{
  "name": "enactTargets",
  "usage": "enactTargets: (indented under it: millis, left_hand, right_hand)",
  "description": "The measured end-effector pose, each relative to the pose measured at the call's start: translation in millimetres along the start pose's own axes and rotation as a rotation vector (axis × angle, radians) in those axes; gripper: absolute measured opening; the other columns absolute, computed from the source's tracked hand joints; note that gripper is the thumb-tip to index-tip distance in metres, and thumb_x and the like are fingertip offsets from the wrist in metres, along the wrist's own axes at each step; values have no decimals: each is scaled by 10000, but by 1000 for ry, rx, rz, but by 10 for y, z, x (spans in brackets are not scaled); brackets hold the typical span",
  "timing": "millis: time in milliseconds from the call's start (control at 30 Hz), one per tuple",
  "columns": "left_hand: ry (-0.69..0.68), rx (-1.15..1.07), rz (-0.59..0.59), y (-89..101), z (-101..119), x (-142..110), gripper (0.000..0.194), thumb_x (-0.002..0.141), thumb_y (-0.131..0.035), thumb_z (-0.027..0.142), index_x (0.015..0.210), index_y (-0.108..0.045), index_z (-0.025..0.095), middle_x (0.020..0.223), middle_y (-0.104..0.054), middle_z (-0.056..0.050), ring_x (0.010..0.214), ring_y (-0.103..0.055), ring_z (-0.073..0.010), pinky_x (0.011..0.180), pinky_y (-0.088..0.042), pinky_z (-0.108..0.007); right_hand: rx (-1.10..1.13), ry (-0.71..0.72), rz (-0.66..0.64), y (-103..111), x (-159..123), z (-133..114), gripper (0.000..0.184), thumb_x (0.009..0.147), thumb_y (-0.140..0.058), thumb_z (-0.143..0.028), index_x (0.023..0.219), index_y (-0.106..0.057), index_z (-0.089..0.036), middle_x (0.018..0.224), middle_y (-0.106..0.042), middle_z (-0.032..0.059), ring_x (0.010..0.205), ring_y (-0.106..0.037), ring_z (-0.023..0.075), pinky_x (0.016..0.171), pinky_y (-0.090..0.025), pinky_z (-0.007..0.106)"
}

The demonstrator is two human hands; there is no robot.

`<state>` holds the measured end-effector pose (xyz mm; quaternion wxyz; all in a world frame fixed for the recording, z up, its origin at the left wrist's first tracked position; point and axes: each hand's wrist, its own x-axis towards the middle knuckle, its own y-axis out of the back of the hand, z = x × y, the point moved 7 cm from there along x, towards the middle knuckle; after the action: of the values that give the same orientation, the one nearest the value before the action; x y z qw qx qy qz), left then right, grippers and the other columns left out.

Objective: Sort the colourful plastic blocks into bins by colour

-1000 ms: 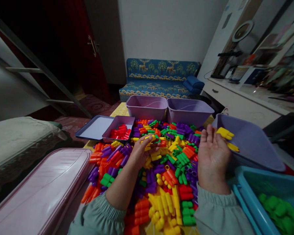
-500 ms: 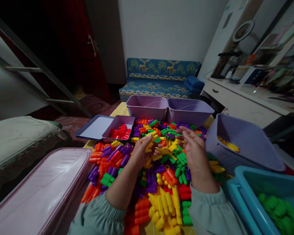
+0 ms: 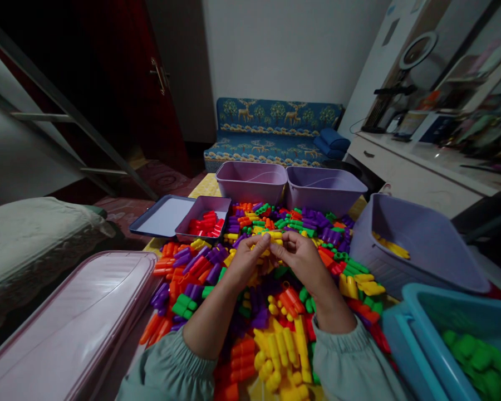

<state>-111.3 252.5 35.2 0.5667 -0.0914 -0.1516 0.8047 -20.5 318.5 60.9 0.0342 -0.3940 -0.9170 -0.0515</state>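
My left hand (image 3: 247, 257) and my right hand (image 3: 299, 257) meet above the middle of a wide heap of plastic building blocks. Between their fingertips is a yellow plastic building block (image 3: 274, 236), gripped from both sides and partly hidden by the fingers. Thumbs and index fingers are closed on it. Loose blocks in red, orange, purple, green and yellow lie under and around both hands. Nearer to me, between my forearms, sits a cluster of yellow blocks (image 3: 281, 348).
Two purple bins (image 3: 250, 189) stand at the back. Another purple bin (image 3: 417, 239) at right holds yellow pieces; a blue bin (image 3: 421, 317) holds green ones. A small tray (image 3: 183, 227) contains red blocks beside a flat lid (image 3: 156, 220). A pink lid (image 3: 75, 317) lies at left.
My right hand has moved left and closed its fingers on the yellow block beside my left hand. Before, it was apart with its fingers spread. My left hand stays nearly in place.
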Motion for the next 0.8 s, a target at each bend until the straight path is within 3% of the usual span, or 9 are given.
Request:
enactTargets:
  millis: [233,300,400,567,667,800]
  left_hand:
    - [13,28,40,31,10,-9,586,806,-663,559,1222,-641,147,576,-622,0,395,-474,-68,376,-306,-167]
    - [10,31,54,48,21,-12,559,810,-662,551,1188,-661,139,581,-609,3,387,-432,-46,386,-273,-164]
    - [6,4,76,71,37,-14,519,795,-684,536,1129,-692,138,618,-589,6,424,-419,-31,410,-255,-160]
    - [19,-117,145,113,50,-11,497,714,-783,458,1090,-711,142,649,-542,24,479,-413,-28,433,-255,-158]
    - [1,-202,164,117,75,-12,436,722,-781,409,1065,-714,148,705,-553,15,526,-436,-34,454,-284,-152]
    - [23,-308,186,140,63,-13,437,742,-750,449,1066,-704,159,825,-616,-18,620,-526,-64,506,-379,-150]
  right_hand:
    - [-64,23,45,193,6,-68,335,725,-751,-488,753,-659,-166,602,-607,-23,526,-533,118,459,-406,217]
    - [-31,37,134,350,18,-83,350,722,-756,-491,754,-664,-155,620,-632,-9,526,-539,108,471,-415,210]
    - [122,80,389,670,-11,-130,349,702,-783,-470,730,-657,-146,633,-634,-8,514,-529,79,477,-423,187]
    - [645,197,810,1129,-198,-191,221,735,-767,-316,756,-613,-158,661,-609,-40,550,-551,51,524,-464,156]
    - [850,198,879,1253,-236,-157,95,807,-674,-184,775,-588,-157,704,-609,-42,583,-564,35,556,-476,139]
    - [844,201,877,1296,-225,-122,96,812,-656,-185,767,-575,-164,789,-648,-19,624,-582,47,576,-491,158]
